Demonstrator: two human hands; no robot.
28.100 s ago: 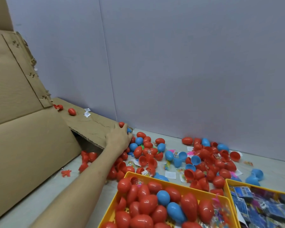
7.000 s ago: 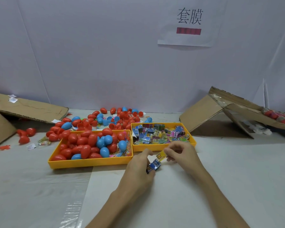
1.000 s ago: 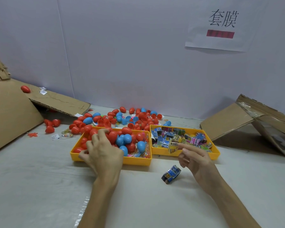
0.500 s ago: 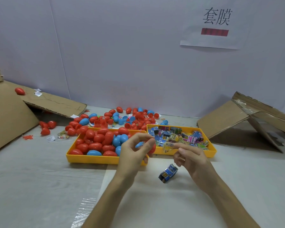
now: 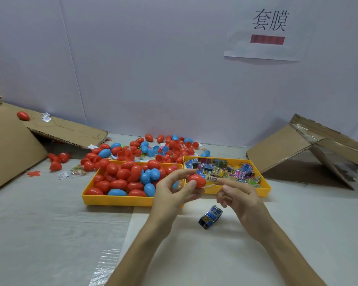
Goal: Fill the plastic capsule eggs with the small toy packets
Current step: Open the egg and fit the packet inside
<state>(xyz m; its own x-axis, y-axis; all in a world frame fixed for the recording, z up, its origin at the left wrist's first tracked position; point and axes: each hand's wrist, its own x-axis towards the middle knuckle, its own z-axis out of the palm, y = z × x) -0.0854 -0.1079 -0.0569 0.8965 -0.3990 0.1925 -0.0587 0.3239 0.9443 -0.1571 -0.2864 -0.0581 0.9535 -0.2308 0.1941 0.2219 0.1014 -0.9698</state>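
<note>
Hands held close together above the desk point(image 5: 50, 223).
Left hand point(image 5: 173, 193) has its grip pinched on a red capsule egg point(image 5: 197, 181), held between thumb and forefinger with the other fingers loosely spread; right hand point(image 5: 241, 196) has its grip pinched on a small yellow toy packet point(image 5: 211, 179), whose free end touches the egg. Just below them a blue packet point(image 5: 210, 216) lies alone on the desk. Behind the hands stand two yellow trays side by side: the left tray point(image 5: 116, 200) heaped with red and blue eggs, the right tray point(image 5: 266, 188) full of mixed packets. Loose eggs point(image 5: 167, 147) are scattered behind the trays by the wall. Flattened cardboard point(image 5: 66, 130) leans at far left, more cardboard point(image 5: 293, 145) at right, and a paper sign point(image 5: 267, 46) hangs on the wall.
</note>
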